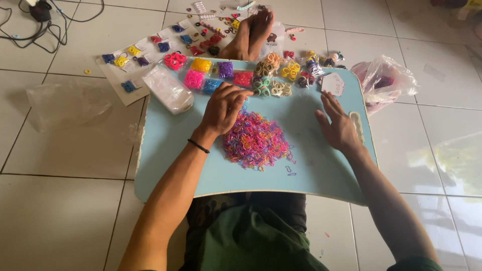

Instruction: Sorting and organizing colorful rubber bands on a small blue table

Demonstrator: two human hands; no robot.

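A heap of small multicoloured rubber bands is seen mid-board on the light blue lap board, roughly round, no clear long axis. The left hand rests on its far edge, fingers curled, grasp unclear; the right hand lies flat, released. Beyond, a clear oblong packet lies slantwise, then small colour-sorted bags.

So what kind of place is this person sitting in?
Probably a room at home, used as a small craft spot. The person sits on a white tiled floor with a light blue lap board across the legs, a pile of tiny colourful rubber bands on it, and bare feet stretched out.
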